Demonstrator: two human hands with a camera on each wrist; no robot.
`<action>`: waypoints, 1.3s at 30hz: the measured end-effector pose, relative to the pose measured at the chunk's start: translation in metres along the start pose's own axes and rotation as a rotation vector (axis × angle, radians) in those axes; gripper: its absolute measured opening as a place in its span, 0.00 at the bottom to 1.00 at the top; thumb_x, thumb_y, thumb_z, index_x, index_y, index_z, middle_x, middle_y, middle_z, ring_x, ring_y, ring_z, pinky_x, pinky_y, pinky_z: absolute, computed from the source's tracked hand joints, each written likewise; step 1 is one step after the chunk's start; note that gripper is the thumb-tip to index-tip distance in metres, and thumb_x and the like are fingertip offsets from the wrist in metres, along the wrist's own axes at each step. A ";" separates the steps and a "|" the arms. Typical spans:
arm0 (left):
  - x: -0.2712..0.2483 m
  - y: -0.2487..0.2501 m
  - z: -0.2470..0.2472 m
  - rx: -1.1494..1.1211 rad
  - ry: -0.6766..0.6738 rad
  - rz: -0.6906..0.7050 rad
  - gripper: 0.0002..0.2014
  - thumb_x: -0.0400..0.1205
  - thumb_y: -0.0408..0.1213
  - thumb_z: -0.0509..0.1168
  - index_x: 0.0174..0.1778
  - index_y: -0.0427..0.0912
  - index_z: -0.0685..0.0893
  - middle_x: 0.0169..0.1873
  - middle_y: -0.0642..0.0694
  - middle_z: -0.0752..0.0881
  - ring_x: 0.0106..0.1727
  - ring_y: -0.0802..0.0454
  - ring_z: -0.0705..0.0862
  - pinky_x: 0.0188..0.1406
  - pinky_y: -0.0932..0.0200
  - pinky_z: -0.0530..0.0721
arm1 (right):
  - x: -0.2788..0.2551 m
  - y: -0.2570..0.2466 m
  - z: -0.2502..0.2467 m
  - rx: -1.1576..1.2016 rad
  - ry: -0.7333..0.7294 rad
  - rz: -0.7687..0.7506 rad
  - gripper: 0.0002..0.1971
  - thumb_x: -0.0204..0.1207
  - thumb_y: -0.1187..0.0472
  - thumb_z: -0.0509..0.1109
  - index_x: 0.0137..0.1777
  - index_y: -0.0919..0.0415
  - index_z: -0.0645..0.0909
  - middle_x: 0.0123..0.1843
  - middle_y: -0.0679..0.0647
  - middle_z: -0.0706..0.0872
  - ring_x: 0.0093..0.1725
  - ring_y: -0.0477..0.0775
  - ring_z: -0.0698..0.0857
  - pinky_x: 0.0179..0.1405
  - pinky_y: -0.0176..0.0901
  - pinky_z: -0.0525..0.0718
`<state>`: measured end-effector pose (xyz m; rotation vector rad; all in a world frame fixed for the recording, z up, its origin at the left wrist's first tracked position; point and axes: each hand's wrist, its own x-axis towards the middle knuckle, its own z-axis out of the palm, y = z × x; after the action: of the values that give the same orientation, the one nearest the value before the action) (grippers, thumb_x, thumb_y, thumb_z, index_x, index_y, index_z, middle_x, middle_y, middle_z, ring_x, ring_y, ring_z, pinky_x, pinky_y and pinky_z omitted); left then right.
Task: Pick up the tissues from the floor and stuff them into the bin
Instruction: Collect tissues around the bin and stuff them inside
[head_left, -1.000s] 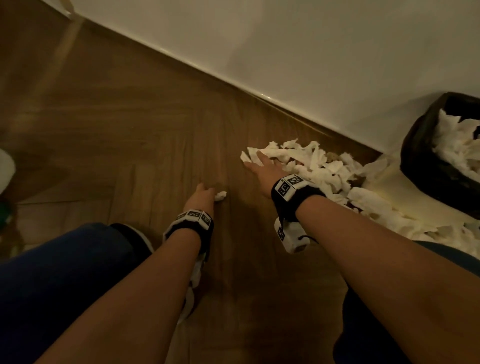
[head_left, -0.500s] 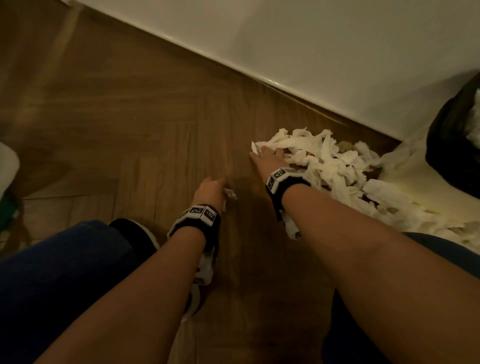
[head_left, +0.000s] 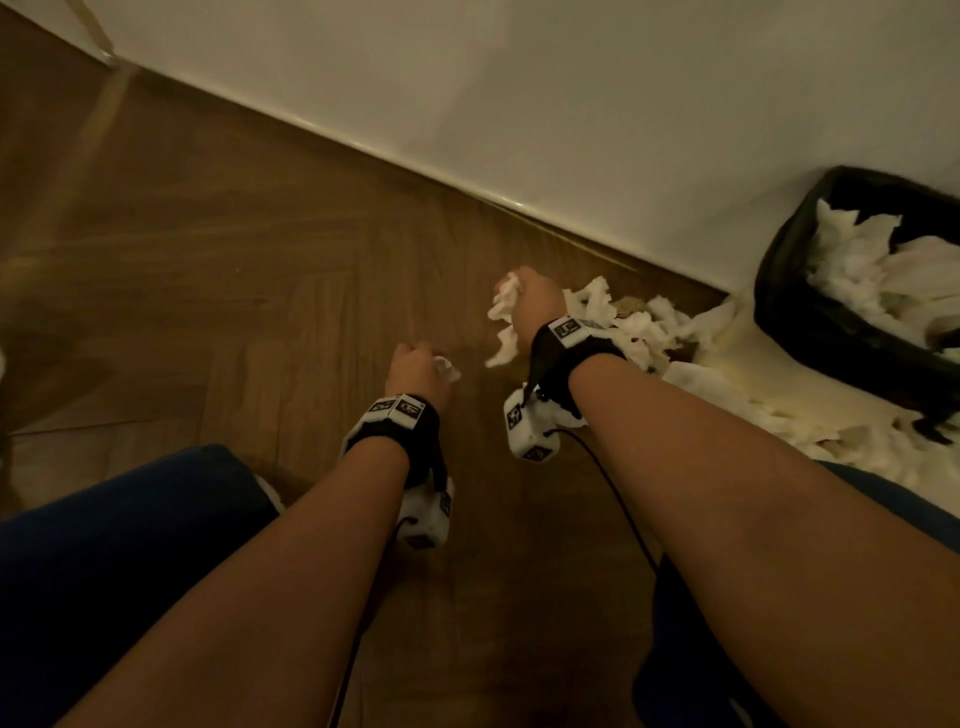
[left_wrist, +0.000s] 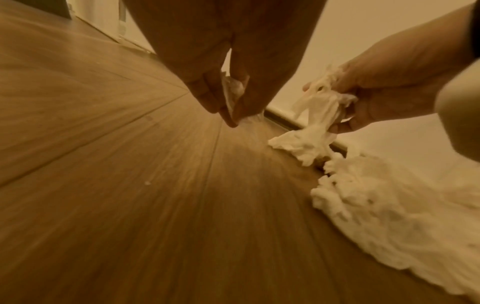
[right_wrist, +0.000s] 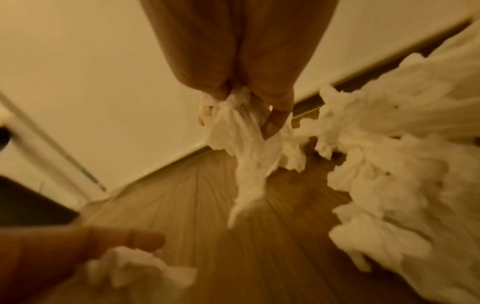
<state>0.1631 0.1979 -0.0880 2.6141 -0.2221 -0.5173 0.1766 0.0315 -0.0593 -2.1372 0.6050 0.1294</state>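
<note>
The wooden floor (head_left: 234, 270) fills most of your view, and its widest bare stretch lies ahead and to your left, running up to the white wall (head_left: 571, 104) that cuts diagonally across the top. Along the foot of that wall, on your right, the pile of tissues (head_left: 727, 379) spreads over the boards from just beyond your right wrist to the base of the black bin (head_left: 779, 291); the pile's near edge is ragged, and bare planks show beside it toward your knees. The bin stands against the wall at the far right, partly cut off by the frame edge, with white tissue already lying inside its rim. Your right hand (head_left: 537, 301) is raised at the left end of the pile, near the wall's bottom edge, its fingers curled tight round a bunch of tissue (left_wrist: 315, 115) that trails down below the fist; whether the tail touches the floor you cannot tell. Your left hand (head_left: 415, 371) sits over bare floor, apart from the pile, with fingertips and thumb pinching a small tissue scrap (head_left: 448, 368). A clear strip of boards separates your two hands.
</note>
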 end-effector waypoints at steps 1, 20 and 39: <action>-0.001 0.007 0.000 -0.023 0.011 0.005 0.16 0.80 0.35 0.64 0.64 0.39 0.79 0.64 0.36 0.75 0.63 0.40 0.76 0.58 0.53 0.74 | -0.001 -0.002 -0.006 0.100 0.066 0.012 0.15 0.79 0.69 0.60 0.65 0.68 0.76 0.62 0.63 0.83 0.59 0.60 0.82 0.51 0.37 0.76; -0.008 0.156 -0.044 -0.013 0.109 0.185 0.11 0.82 0.31 0.56 0.57 0.31 0.77 0.55 0.33 0.83 0.55 0.32 0.82 0.40 0.53 0.74 | -0.051 -0.033 -0.134 0.113 0.151 -0.016 0.14 0.77 0.72 0.63 0.58 0.63 0.85 0.52 0.60 0.87 0.46 0.55 0.85 0.47 0.40 0.83; -0.072 0.270 -0.045 -0.400 0.159 0.328 0.07 0.82 0.31 0.51 0.53 0.46 0.63 0.45 0.43 0.74 0.46 0.44 0.74 0.43 0.52 0.69 | -0.143 -0.031 -0.277 -0.048 0.449 0.018 0.19 0.75 0.73 0.67 0.65 0.64 0.80 0.62 0.61 0.85 0.60 0.60 0.84 0.47 0.41 0.82</action>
<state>0.0972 -0.0040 0.0997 2.1590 -0.4372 -0.2103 0.0305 -0.1180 0.1747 -2.2197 0.8850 -0.3382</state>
